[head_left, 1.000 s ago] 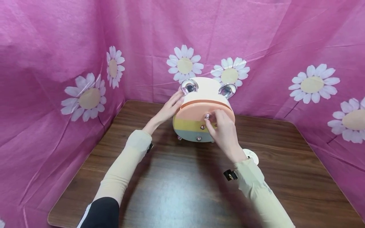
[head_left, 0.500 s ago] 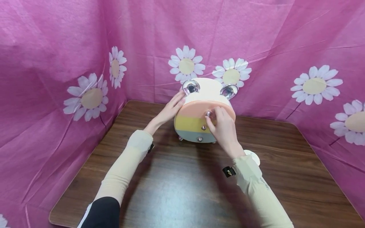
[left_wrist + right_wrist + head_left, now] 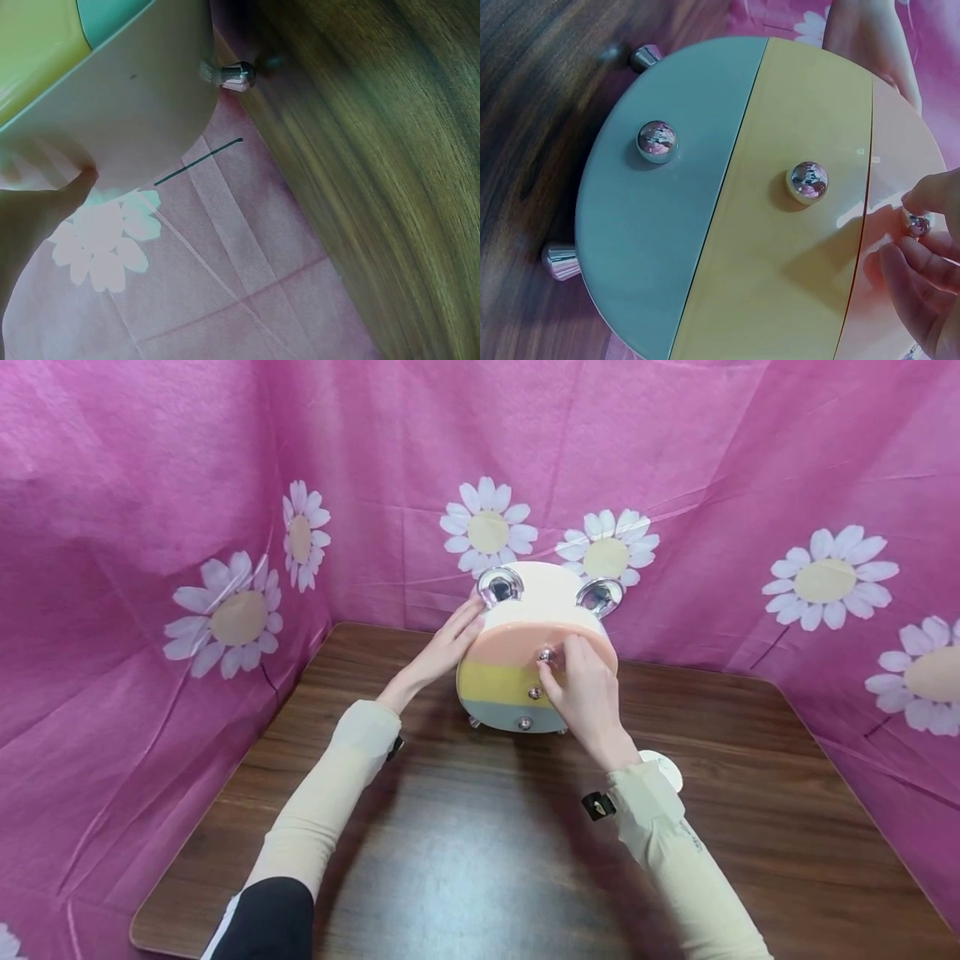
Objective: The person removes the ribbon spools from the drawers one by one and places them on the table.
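A small round-fronted drawer chest (image 3: pixel 547 578) with a white top and two silver eye-shaped ornaments stands on the table. Its front has a peach drawer (image 3: pixel 498 646), a yellow drawer (image 3: pixel 780 247) and a blue-green drawer (image 3: pixel 679 202), each with a silver ball knob. My right hand (image 3: pixel 588 693) has thumb and fingers around the peach drawer's knob (image 3: pixel 916 223), and that drawer sits flush with the chest. Along the chest's left side rests my left hand (image 3: pixel 446 647), fingers extended. The left wrist view shows a fingertip against the pale side wall (image 3: pixel 142 112).
A white disc (image 3: pixel 666 770) lies on the wooden table (image 3: pixel 450 860), partly hidden by my right sleeve. Short silver feet (image 3: pixel 561 261) hold the chest up. Pink cloth (image 3: pixel 375 460) with printed daisies hangs behind and at both sides.
The peach drawer stood slightly out a second ago, with a gap along its top; my right hand has pushed it in flush. My left hand has stayed on the side.
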Available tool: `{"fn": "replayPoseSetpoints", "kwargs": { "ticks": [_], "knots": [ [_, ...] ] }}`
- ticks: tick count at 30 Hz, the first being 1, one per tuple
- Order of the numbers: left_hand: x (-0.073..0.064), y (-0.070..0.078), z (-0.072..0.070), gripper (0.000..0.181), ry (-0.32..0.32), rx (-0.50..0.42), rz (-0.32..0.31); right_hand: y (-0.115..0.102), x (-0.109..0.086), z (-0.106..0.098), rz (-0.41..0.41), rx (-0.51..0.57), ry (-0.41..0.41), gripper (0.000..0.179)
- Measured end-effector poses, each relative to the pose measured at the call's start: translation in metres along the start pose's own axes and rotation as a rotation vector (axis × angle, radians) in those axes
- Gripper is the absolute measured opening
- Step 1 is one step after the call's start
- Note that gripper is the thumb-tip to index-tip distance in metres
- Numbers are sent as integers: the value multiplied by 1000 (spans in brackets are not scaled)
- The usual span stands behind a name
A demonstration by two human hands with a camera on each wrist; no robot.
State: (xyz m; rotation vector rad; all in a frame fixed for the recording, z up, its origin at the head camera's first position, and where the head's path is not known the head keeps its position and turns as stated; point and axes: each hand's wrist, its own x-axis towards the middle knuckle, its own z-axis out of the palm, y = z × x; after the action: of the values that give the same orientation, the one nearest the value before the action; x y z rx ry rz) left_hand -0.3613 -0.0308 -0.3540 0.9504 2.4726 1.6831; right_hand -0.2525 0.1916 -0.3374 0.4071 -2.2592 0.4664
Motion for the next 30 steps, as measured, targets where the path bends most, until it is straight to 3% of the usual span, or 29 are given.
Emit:
{"fn": "replayPoseSetpoints", "kwargs": {
  "ticks": [10,21,27,30],
  "knots": [
    [1,-4,-3,56,-4,-14,6,-3,-2,0,60,-3,-28,20],
    [3,-5,-6,56,2,-28,38,-8,-20,7,90,-53,-77,26],
    [5,-7,-2,55,-3,-44,47,-8,-29,15,154,-99,-129,25],
    [1,0,0,55,-7,-52,42,-7,-34,19,172,-122,-144,25]
  ]
}}
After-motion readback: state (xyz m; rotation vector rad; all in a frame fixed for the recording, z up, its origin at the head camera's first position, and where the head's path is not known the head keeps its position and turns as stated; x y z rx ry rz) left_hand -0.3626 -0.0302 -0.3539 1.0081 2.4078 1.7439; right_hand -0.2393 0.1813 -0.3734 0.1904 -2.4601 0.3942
